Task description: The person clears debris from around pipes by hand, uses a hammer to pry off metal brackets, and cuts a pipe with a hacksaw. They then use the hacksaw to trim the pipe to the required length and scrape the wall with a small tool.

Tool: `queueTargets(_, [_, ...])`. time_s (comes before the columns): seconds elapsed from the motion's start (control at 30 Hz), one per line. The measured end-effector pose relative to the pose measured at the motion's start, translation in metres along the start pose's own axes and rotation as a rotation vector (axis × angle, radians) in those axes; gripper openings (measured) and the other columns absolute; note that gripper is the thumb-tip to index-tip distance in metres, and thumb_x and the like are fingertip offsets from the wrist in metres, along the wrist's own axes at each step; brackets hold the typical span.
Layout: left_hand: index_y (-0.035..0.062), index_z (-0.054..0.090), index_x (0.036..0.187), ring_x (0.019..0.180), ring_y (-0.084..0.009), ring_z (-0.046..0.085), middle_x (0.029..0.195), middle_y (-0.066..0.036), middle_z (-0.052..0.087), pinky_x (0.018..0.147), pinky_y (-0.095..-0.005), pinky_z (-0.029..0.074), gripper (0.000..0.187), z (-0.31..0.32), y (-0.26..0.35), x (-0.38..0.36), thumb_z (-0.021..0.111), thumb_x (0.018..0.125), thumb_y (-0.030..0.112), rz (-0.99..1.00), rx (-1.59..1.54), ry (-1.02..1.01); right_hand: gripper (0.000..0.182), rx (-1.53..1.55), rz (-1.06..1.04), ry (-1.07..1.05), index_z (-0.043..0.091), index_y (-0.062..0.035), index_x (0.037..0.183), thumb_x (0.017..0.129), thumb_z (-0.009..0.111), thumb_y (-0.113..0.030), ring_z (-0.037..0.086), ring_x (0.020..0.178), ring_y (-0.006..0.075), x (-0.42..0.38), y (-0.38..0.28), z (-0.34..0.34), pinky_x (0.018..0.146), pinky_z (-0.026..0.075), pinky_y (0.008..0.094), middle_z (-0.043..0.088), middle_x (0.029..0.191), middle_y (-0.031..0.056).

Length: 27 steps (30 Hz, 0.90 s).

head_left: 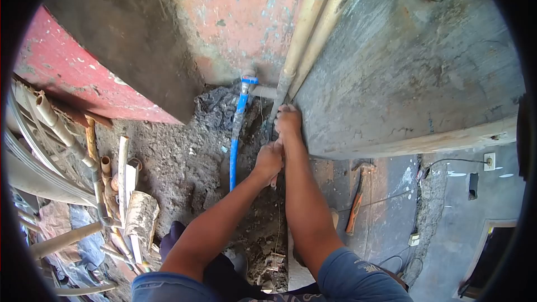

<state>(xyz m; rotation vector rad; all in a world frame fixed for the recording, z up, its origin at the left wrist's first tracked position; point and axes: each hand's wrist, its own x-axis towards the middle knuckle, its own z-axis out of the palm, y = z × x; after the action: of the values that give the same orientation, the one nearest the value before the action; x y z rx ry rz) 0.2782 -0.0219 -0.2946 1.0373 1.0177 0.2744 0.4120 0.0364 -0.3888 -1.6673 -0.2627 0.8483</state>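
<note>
My right hand (288, 119) is closed at the foot of the pale pipes (302, 33), where they run down the corner between the walls. Just below and left of it, my left hand (269, 160) is wrapped round a thin tool, whose end (274, 181) sticks out under the fist; its working part is hidden. What the right fingers grip is too small to make out. To the left, a blue pipe (234, 156) comes down from a blue-handled valve (249, 80) at the wall.
A hammer (356, 201) with an orange-brown handle lies on grey tiles at the right. Broken soil (179, 162) spreads to the left, beside cut pipes (123, 173) and a pale round container (39, 173). A concrete wall edge (414, 148) juts out at the right.
</note>
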Motion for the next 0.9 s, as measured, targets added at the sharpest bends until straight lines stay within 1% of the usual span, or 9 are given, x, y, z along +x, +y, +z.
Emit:
queueTargets(0.07, [0.0021, 0.053, 0.084, 0.03, -0.0116, 0.036, 0.059, -0.004, 0.047, 0.022, -0.0281, 0.031, 0.044, -0.012, 0.006, 0.003, 0.037, 0.102, 0.039, 0.03, 0.097, -0.038, 0.023, -0.051, -0.024, 0.076, 0.062, 0.0019, 0.09, 0.093, 0.046, -0.015, 0.062, 0.069, 0.0361, -0.002, -0.007, 0.007, 0.061, 0.049, 0.0422, 0.063, 0.079, 0.0223])
queueTargets(0.3, [0.0056, 0.056, 0.088, 0.031, -0.0101, 0.036, 0.057, -0.002, 0.047, 0.023, -0.0265, 0.03, 0.041, 0.002, -0.022, 0.007, 0.037, 0.102, 0.039, 0.121, 0.016, 0.019, 0.023, -0.111, -0.198, 0.052, 0.062, 0.0002, 0.09, 0.094, 0.044, -0.013, 0.06, 0.085, 0.0376, 0.007, 0.012, 0.0, 0.078, 0.046, 0.0437, 0.063, 0.09, 0.0215])
queueTargets(0.5, [0.0053, 0.055, 0.085, 0.032, -0.009, 0.036, 0.057, -0.001, 0.048, 0.024, -0.0257, 0.03, 0.041, -0.001, -0.024, 0.005, 0.037, 0.103, 0.038, 0.185, 0.081, 0.06, 0.021, 0.025, -0.06, -0.006, 0.061, 0.0003, 0.092, 0.094, 0.044, -0.012, 0.058, 0.064, 0.0253, -0.02, -0.017, 0.001, 0.06, 0.047, 0.0359, 0.06, 0.077, 0.0142])
queueTargets(0.57, [0.0034, 0.053, 0.083, 0.035, -0.0091, 0.038, 0.057, -0.002, 0.049, 0.023, -0.0261, 0.031, 0.042, -0.001, -0.017, 0.003, 0.038, 0.103, 0.037, 0.077, -0.05, -0.043, 0.015, 0.203, 0.011, -0.023, 0.055, -0.0048, 0.09, 0.097, 0.046, -0.014, 0.034, 0.042, 0.0077, -0.023, -0.027, 0.001, 0.036, 0.026, 0.0255, 0.039, 0.06, -0.0023])
queueTargets(0.63, [0.004, 0.053, 0.083, 0.041, -0.0096, 0.042, 0.059, -0.003, 0.051, 0.034, -0.0261, 0.035, 0.04, -0.002, -0.001, -0.004, 0.039, 0.103, 0.035, 0.049, -0.128, -0.116, 0.015, 0.168, -0.007, -0.024, 0.056, -0.0024, 0.094, 0.096, 0.047, -0.014, 0.042, 0.044, 0.0109, -0.007, -0.01, -0.005, 0.039, 0.033, 0.0276, 0.047, 0.061, 0.0018])
queueTargets(0.7, [0.0046, 0.053, 0.082, 0.047, -0.0101, 0.046, 0.06, -0.003, 0.053, 0.045, -0.0262, 0.039, 0.037, -0.003, 0.003, -0.003, 0.041, 0.103, 0.033, 0.011, -0.223, -0.18, 0.02, -0.52, -0.765, -0.037, 0.058, 0.0024, 0.104, 0.095, 0.05, -0.013, 0.056, 0.051, 0.0247, -0.011, -0.014, -0.007, 0.048, 0.045, 0.0339, 0.061, 0.07, 0.0124])
queueTargets(0.73, [0.0042, 0.053, 0.082, 0.046, -0.0098, 0.046, 0.06, -0.003, 0.053, 0.044, -0.0263, 0.039, 0.037, 0.0, 0.0, -0.003, 0.041, 0.103, 0.032, 0.025, -0.2, -0.154, 0.027, -0.655, -0.394, 0.249, 0.057, 0.0069, 0.113, 0.092, 0.052, -0.01, 0.064, 0.082, 0.0397, -0.036, -0.038, -0.003, 0.071, 0.051, 0.039, 0.066, 0.093, 0.0245])
queueTargets(0.83, [0.0034, 0.053, 0.082, 0.045, -0.01, 0.046, 0.06, -0.003, 0.053, 0.043, -0.0266, 0.039, 0.037, -0.002, -0.001, -0.001, 0.041, 0.103, 0.031, 0.003, -0.121, -0.14, 0.033, -1.142, -0.797, 0.29, 0.057, 0.0067, 0.116, 0.087, 0.057, -0.009, 0.053, 0.114, 0.0414, -0.103, -0.092, 0.002, 0.09, 0.044, 0.0432, 0.061, 0.115, 0.0256])
queueTargets(0.9, [0.0027, 0.054, 0.086, 0.043, -0.011, 0.047, 0.06, -0.003, 0.053, 0.042, -0.0271, 0.039, 0.036, 0.001, -0.011, 0.009, 0.041, 0.103, 0.031, 0.019, -0.206, -0.153, 0.035, -1.469, -0.738, 0.082, 0.057, 0.005, 0.119, 0.087, 0.055, -0.011, 0.046, 0.122, 0.0391, -0.137, -0.145, -0.002, 0.097, 0.038, 0.0443, 0.056, 0.124, 0.0243])
